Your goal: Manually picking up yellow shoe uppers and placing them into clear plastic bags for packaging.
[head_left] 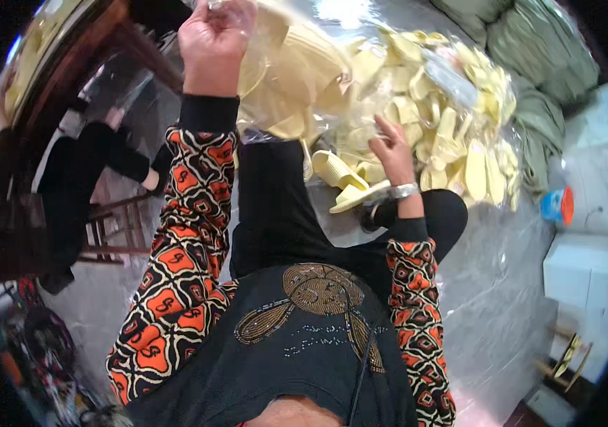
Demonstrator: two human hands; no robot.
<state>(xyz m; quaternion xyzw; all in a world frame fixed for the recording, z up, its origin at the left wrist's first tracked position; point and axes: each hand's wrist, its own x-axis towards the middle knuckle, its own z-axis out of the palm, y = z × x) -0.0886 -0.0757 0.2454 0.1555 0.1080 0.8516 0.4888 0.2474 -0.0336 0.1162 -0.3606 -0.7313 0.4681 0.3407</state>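
My left hand (217, 34) is raised at the top, its fingers closed on the gathered edge of a clear plastic bag (265, 78). Large yellow slippers (311, 60) show through the film beside it. My right hand (391, 148), with a metal band at the wrist, hovers by the near edge of a heap of yellow slippers (450, 135). Its index finger is stretched out and I see nothing in it. Below that hand, a loose yellow slipper (336, 169) leans against another slipper (359, 197) near my foot.
Grey-green sacks (542, 53) stand behind the heap at far right. A blue and orange bucket (557, 206) and a white cabinet (582, 267) are on the right. At left, another person in dark clothes (69, 178) sits near a wooden stool (115, 231) and dark wooden furniture (90, 50).
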